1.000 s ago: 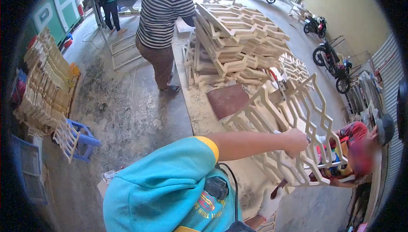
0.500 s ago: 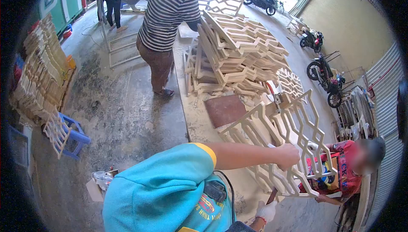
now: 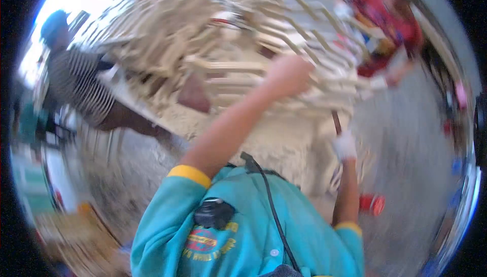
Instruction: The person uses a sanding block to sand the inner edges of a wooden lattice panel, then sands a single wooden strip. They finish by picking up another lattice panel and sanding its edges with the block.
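Observation:
A pale wooden frame with zigzag slats (image 3: 236,67) extends across the work surface in front of me, blurred by motion. My left hand (image 3: 291,75), bare, is closed on it near its middle. In my gloved right hand (image 3: 345,146) is a dark brown stick (image 3: 336,121), pointing up to the frame's near edge. What the stick's far end is like cannot be made out. A co-worker in a red shirt (image 3: 375,18) is at the frame's far right side, with a hand near its edge.
A large pile of wooden frames (image 3: 162,18) stands at the upper left. Beside it is a person in a striped shirt (image 3: 81,84). A reddish-brown board (image 3: 194,94) lies on the dusty table (image 3: 284,140). Something red and round (image 3: 373,204) is on the floor at right.
My view has swung round to the right, so the pile and the striped-shirt person now appear further left. Both hands keep their holds, and my right arm has come into fuller view.

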